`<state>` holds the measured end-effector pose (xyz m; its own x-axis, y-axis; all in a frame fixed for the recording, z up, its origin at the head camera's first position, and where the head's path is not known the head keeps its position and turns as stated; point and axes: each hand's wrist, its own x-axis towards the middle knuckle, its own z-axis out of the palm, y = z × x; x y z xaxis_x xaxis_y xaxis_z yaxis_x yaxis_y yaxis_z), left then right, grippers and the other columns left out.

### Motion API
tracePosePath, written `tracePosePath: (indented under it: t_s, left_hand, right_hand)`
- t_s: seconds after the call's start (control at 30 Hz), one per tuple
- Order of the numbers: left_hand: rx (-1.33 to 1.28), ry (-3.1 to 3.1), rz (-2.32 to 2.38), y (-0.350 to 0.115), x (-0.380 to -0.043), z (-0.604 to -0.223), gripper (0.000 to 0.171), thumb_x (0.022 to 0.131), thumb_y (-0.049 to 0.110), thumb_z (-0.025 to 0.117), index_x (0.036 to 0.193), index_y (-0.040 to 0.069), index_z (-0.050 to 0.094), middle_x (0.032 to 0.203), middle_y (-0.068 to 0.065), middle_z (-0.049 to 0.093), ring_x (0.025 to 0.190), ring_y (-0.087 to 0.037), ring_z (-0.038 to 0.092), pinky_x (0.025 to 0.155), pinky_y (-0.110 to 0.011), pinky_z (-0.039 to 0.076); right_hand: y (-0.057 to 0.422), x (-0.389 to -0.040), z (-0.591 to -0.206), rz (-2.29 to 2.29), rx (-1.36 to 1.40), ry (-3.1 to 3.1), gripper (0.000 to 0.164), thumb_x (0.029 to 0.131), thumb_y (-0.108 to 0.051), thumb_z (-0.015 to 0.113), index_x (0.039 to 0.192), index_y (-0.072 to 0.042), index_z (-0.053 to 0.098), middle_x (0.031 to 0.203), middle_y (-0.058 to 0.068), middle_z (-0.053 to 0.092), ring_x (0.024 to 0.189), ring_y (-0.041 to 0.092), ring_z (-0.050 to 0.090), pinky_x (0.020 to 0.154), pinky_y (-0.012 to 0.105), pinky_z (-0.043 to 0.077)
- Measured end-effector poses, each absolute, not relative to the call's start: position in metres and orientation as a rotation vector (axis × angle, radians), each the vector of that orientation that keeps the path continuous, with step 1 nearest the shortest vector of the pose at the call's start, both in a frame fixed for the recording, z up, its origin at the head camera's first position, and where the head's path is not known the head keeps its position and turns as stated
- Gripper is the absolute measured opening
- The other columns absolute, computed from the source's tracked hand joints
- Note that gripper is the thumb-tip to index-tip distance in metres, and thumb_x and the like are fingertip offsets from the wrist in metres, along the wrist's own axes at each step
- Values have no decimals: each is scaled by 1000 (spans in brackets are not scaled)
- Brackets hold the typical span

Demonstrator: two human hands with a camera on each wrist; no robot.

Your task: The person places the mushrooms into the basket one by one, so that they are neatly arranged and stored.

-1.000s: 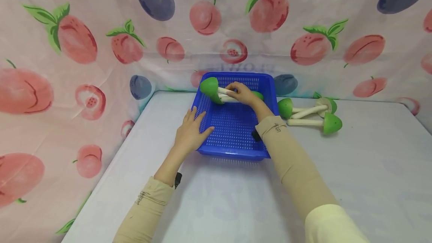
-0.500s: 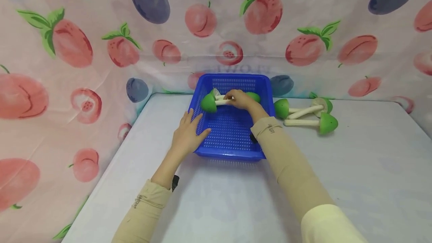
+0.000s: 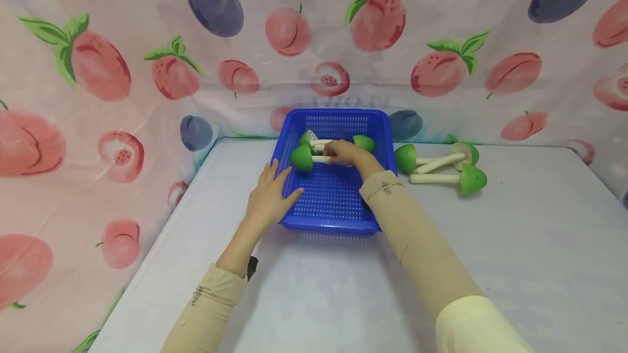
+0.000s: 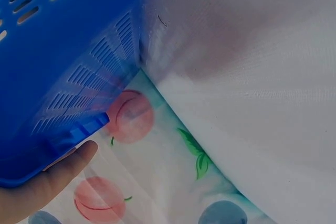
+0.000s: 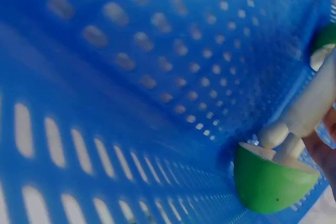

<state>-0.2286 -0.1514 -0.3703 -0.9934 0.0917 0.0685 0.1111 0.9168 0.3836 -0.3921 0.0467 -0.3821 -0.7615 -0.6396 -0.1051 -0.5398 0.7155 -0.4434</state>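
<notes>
In the head view, my right hand (image 3: 343, 152) reaches into a blue plastic basket (image 3: 350, 227) and grips the white stem of a green-capped toy mushroom (image 3: 301, 159), whose cap points left. Behind it in the basket lie other toy mushrooms, one with its green cap (image 3: 363, 143) at the right. The right wrist view catches my fingers (image 5: 321, 153) at its right edge, on a white stem (image 5: 310, 100) low inside the basket. My left hand (image 3: 266, 200) rests at the basket's left rim, fingers spread. Its fingertip shows beside the rim (image 4: 97, 121) in the left wrist view.
Several more green-capped toy mushrooms (image 3: 472, 180) lie on the white table (image 3: 530, 244) just right of the basket. A fruit-print cloth (image 3: 289, 83) hangs behind the table and along its left side.
My right hand has lowered the toy mushroom into the basket, bringing it down and nearer in front of the others. My left hand stays at the rim. The head view shifts slightly.
</notes>
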Motion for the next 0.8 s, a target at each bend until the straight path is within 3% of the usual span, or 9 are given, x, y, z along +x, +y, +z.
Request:
tracePosePath:
  t_s: [0.2, 0.8]
  left_hand:
    - [-163, -3030, -595, -151, -229, -370, 67, 93, 51, 47, 146, 12, 35, 158, -17, 14, 147, -34, 8, 103, -64, 33]
    - [-168, -3020, -599, -152, -227, -370, 65, 93, 48, 51, 145, 11, 37, 157, -17, 15, 147, -34, 8, 102, -63, 34]
  right_hand:
    - [41, -389, -381, -457, -903, 2695, 18, 85, -8, 67, 100, 1, 64, 101, 14, 66, 95, 25, 61, 89, 36, 49]
    - [38, -390, -381, -298, -729, 2849, 18, 84, -9, 68, 100, -2, 67, 103, 13, 68, 94, 28, 61, 87, 41, 49]
